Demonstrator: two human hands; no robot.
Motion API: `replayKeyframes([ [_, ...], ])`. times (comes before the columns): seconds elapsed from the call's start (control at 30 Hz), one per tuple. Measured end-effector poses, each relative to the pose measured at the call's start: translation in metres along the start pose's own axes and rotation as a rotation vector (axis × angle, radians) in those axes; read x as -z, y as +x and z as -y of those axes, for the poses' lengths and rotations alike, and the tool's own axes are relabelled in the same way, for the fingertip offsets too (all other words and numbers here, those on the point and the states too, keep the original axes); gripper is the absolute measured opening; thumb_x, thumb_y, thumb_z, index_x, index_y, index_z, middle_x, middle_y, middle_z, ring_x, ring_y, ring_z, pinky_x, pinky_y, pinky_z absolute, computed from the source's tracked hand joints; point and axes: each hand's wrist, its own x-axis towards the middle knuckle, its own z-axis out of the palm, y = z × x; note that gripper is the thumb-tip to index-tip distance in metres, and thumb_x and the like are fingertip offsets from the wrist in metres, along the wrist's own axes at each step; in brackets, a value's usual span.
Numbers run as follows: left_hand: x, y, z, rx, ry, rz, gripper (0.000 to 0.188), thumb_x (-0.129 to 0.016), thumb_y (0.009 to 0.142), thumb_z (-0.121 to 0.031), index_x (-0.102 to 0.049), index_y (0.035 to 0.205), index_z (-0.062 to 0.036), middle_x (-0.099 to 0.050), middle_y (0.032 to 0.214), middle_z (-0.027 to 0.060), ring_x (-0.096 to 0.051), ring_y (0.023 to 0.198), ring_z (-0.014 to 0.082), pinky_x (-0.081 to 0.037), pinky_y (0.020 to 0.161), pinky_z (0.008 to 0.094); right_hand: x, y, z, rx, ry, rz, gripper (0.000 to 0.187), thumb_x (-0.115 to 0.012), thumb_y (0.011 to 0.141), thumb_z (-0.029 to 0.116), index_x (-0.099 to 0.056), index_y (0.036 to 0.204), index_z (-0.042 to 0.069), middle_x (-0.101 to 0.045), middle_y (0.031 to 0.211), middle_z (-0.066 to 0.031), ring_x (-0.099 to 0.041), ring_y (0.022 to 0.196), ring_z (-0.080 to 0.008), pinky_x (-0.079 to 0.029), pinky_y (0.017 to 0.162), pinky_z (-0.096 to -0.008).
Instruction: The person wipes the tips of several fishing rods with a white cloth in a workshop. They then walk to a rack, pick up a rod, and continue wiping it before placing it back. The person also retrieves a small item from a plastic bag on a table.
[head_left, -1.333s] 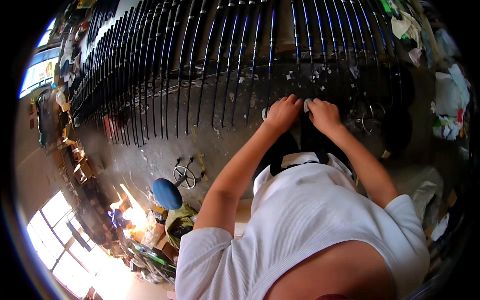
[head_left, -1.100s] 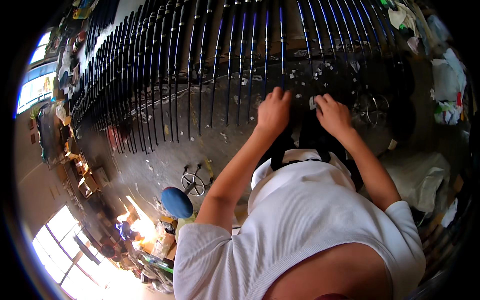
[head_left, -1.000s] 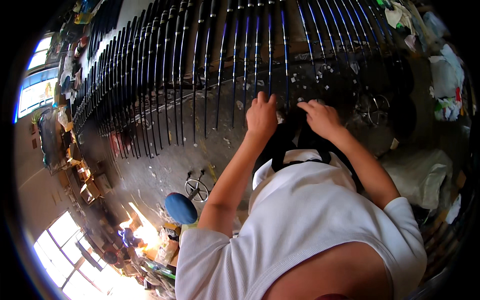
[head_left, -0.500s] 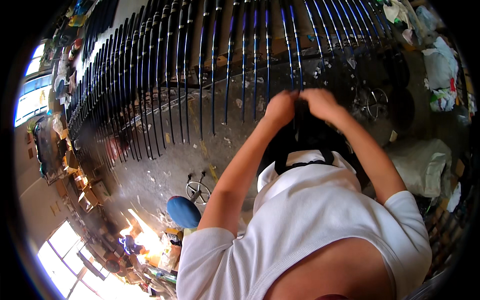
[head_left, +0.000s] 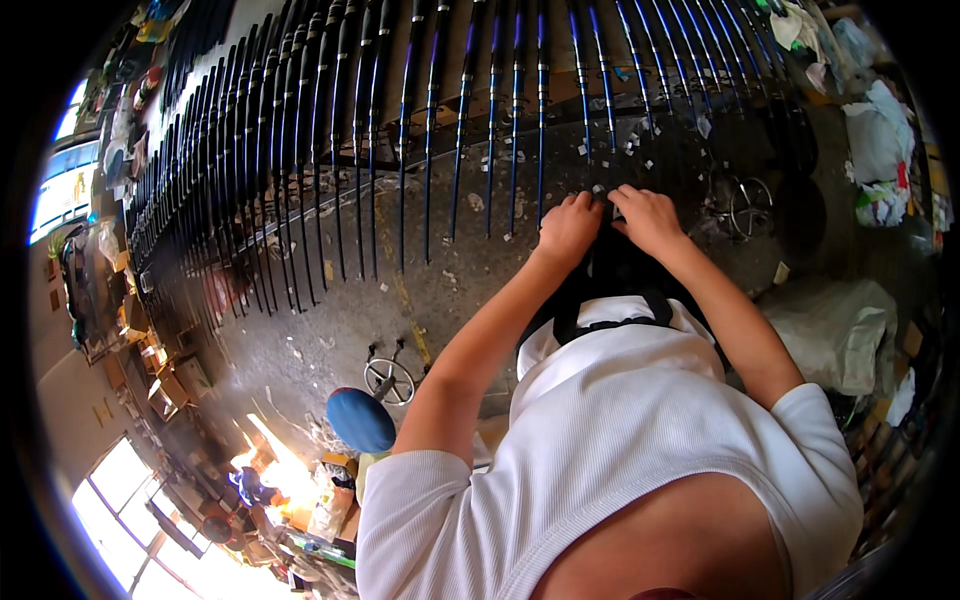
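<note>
Rods (head_left: 542, 100), dark with blue stretches and pale bands, line up side by side across the upper part of the view, their thin ends pointing toward the person; the left hand (head_left: 570, 228) is just beside the lower end of one of them, with its fingers bent and bunched together; the right hand (head_left: 648, 220) is close by on the other side of a narrow gap, its fingers bent toward the left; whether either hand's fingers are clamped on anything, I cannot tell; both hands are in front of the white shirt (head_left: 650, 410); a stool with a blue round seat (head_left: 362, 420) stands on the grey floor (head_left: 310, 335) near the left forearm; a pale crumpled sheet (head_left: 835, 330) lies beyond the right forearm.
</note>
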Motion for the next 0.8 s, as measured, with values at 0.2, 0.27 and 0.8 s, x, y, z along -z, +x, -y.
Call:
replayKeyframes([
  [0.2,-0.018,0.028,-0.026,-0.072,-0.090,-0.178,0.015,-0.062,0.077,-0.013,-0.061,0.090,-0.0069,-0.059,0.092,0.0093,-0.062,0.087,0.0282,-0.054,0.069,0.0373,0.010,-0.008,-0.025,-0.044,0.047,-0.049,0.021,-0.067,0.072,0.009,-0.063,0.093,0.008,-0.062,0.086,-0.0074,-0.065,0.082,-0.0302,-0.052,0.067,-0.0428],
  [0.27,-0.009,0.026,-0.032,-0.029,-0.153,-0.080,0.022,-0.061,0.080,-0.017,-0.061,0.101,-0.0086,-0.059,0.096,0.0110,-0.061,0.094,0.0302,-0.053,0.076,0.0402,0.013,-0.010,-0.029,-0.063,0.016,-0.029,0.022,-0.064,0.075,0.008,-0.062,0.097,0.009,-0.061,0.089,-0.0083,-0.065,0.081,-0.0317,-0.052,0.066,-0.0436],
  [0.8,0.050,-0.041,0.052,0.359,0.099,0.061,0.026,-0.057,0.080,-0.011,-0.070,0.102,-0.0140,-0.064,0.099,0.0098,-0.062,0.095,0.0309,-0.052,0.078,0.0418,-0.017,0.035,0.066,0.168,0.237,0.096,0.033,-0.050,0.080,0.006,-0.065,0.108,0.011,-0.067,0.094,-0.0128,-0.065,0.086,-0.0350,-0.052,0.075,-0.0461],
])
